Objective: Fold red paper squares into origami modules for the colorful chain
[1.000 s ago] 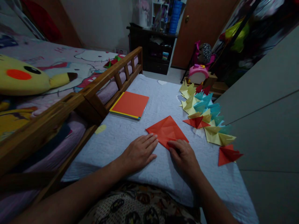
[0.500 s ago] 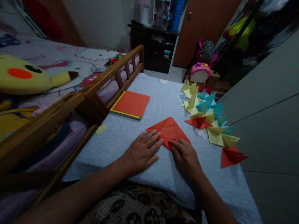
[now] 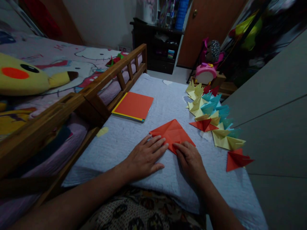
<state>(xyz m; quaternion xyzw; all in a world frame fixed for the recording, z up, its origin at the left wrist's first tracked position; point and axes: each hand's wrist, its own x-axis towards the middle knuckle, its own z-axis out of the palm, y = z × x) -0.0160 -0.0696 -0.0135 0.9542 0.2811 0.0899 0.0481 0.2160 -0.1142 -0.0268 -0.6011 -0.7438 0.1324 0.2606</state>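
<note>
A creased sheet of red origami paper [image 3: 176,131] lies on the pale cloth-covered surface [image 3: 115,150], one corner pointing away from me. My left hand [image 3: 146,155] rests flat with its fingers stretched, their tips on the paper's left edge. With thumb and forefinger, my right hand [image 3: 190,159] pinches a small fold at the paper's near corner. Farther off to the left sits a stack of square coloured paper [image 3: 134,107], an orange-red sheet on top and a yellow one showing beneath.
Along the right edge stand several folded paper figures [image 3: 225,135] in yellow, blue and red. A wooden bed rail [image 3: 115,73] bounds the left side, with a yellow plush toy [image 3: 28,75] beyond it. A dark cabinet [image 3: 155,48] stands at the back.
The view has shifted very slightly. Both hands and the red paper keep nearly the same places, with the right hand still pinching the near corner.
</note>
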